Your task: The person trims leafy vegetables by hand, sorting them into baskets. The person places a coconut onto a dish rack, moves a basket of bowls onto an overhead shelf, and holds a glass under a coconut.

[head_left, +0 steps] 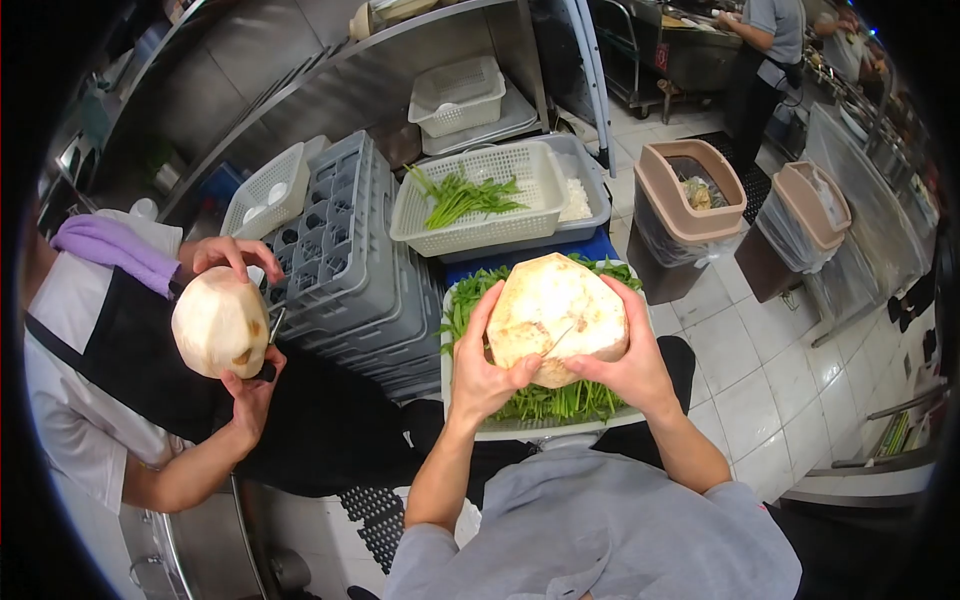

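A large, pale, peeled root vegetable (560,310), faceted and with brownish patches, is held up in front of me. My left hand (488,355) is wrapped round its left side, and my right hand (638,355) grips the right side, both thumbs on the near face. Beneath it lies a white basket (590,425) full of cut green stems and leaves (585,402). I cannot tell the exact kind of vegetable.
A co-worker's hands (245,405) on my left hold a similar peeled vegetable (220,322). Beyond stand gray glass racks (330,215) and a white basket (405,215) with green stems (465,195). Brown bins (655,215) stand right; another person (765,70) is farther back.
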The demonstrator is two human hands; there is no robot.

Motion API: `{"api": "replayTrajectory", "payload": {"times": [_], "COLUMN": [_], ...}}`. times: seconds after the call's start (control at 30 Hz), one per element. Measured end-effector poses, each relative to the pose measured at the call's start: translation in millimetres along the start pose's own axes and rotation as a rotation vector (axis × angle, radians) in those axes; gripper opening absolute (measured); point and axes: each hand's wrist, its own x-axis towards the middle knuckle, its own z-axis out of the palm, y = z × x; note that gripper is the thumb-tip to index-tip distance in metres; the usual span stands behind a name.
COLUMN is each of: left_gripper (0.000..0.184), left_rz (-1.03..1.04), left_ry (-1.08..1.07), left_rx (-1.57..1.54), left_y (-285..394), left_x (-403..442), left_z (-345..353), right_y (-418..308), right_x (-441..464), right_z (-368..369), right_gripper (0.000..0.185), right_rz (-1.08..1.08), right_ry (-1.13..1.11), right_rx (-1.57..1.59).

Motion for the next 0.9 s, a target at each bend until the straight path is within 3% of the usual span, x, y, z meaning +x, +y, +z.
{"api": "replayTrajectory", "payload": {"times": [0.13,0.3,0.5,0.63,0.7,0.73,0.8,0.9], "left_gripper": [0.096,0.078,0.066,0.073,0.086,0.100,0.100,0.098], "left_rz": [-0.016,0.103,0.067,-0.012,-0.003,0.113,0.398,0.654], "left_ry": [-0.042,-0.080,-0.105,-0.102,-0.099,-0.087,-0.061,0.013], "left_rx": [-0.058,0.065,0.092,0.024,0.070,0.250,0.428,0.326], "left_y": [6.5,13.0,20.9,20.8,31.4,33.9,65.4,125.9], "left_x": [1.5,7.7,10.8,11.3,10.0,11.1,12.4,21.7], "left_z": [-3.4,-15.9,-23.3,-22.1,-15.4,-15.6,-9.7,12.0], "right_y": [4.2,-0.8,1.9,5.1,-1.4,-6.8,-19.1,-52.9], "right_x": [0.7,2.2,4.8,4.8,1.3,-0.8,2.3,16.7], "right_z": [-0.9,1.7,6.1,8.2,9.1,9.2,-4.2,-21.6], "right_gripper": [0.101,0.100,0.101,0.101,0.100,0.098,0.098,0.086], "right_rz": [0.000,0.037,0.061,0.098,0.058,0.019,-0.177,-0.579], "right_ry": [-0.014,-0.031,-0.014,0.011,0.030,0.050,0.008,-0.011], "right_rx": [0.057,0.286,0.373,0.376,0.375,0.378,0.219,0.015]}}
